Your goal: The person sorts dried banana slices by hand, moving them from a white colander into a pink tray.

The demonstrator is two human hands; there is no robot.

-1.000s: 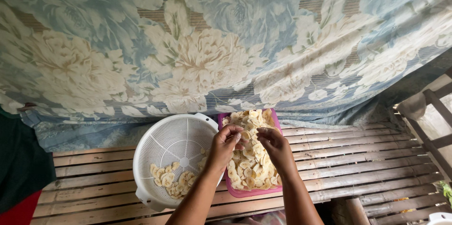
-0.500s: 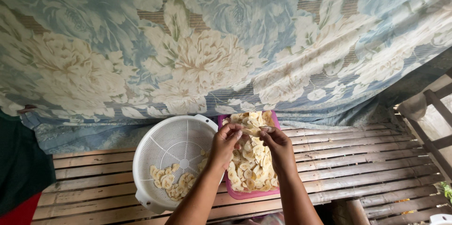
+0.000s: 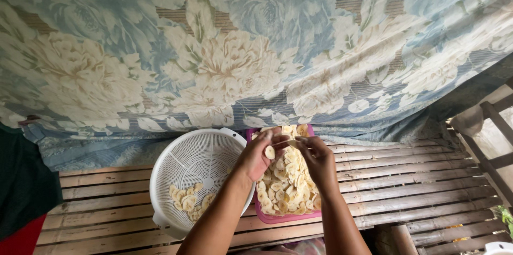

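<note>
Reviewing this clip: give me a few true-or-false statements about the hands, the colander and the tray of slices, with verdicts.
1. Both hands meet above the pink tray of pale banana slices. True.
2. The white colander is heaped to the rim with slices. False: only a small cluster lies in its lower part.
3. The left hand has a slice at its palm side. True.
4. The colander stands to the right of the pink tray. False: it stands to the tray's left, touching or nearly touching it.
5. The right hand rests flat on the slatted bench. False: it is raised over the tray, fingertips pinched toward the left hand.
</note>
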